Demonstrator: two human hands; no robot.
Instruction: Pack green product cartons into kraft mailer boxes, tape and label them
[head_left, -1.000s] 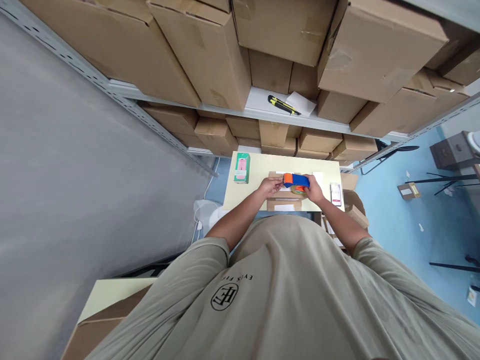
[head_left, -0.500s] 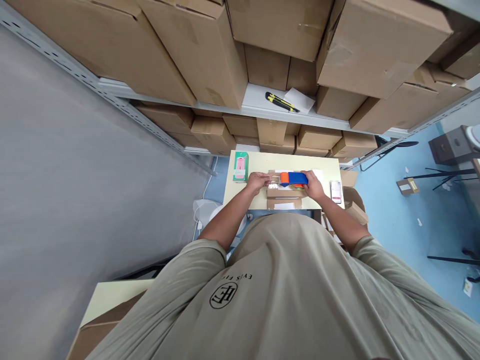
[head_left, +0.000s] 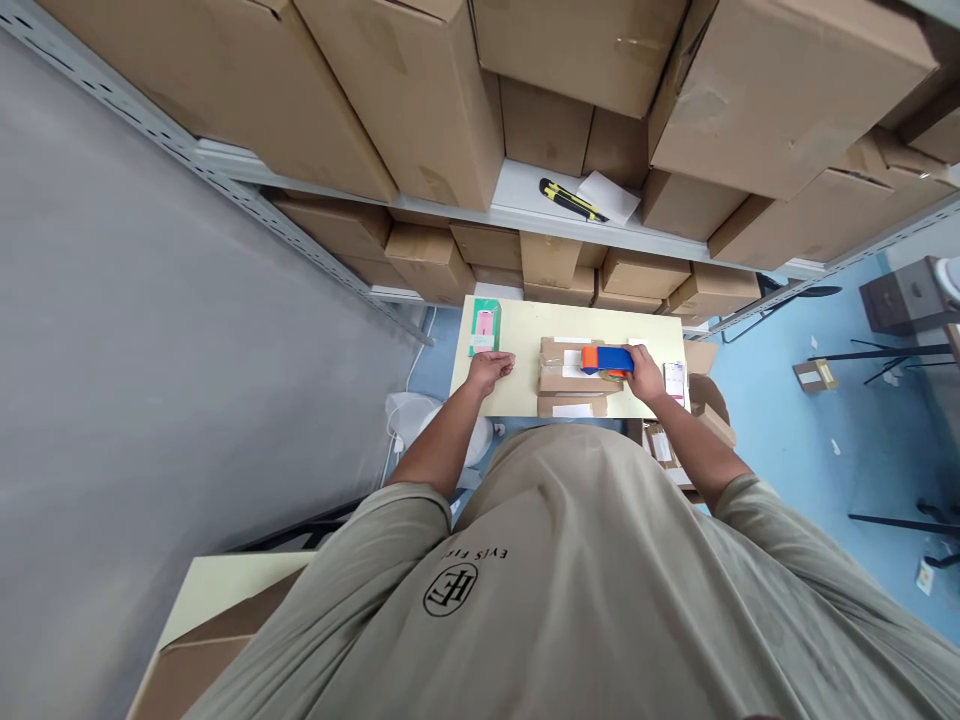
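Green box [head_left: 484, 330] with a pink patch on its front sits at the left end of the table [head_left: 525, 325]. Left hand [head_left: 489, 372] is open, holds nothing, and is just below that box. At the middle of the table lie 2 brown cardboard parcels [head_left: 574, 375]. Blue and orange tape gun [head_left: 606, 360] sits on the far parcel, and right hand [head_left: 645, 376] is clamped on it. Small white packet [head_left: 674, 382] lies at the right edge of the table.

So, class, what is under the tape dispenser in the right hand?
The tape dispenser held by the right hand sits on a cardboard parcel beside a white label; the surface beneath it is covered, unseen.
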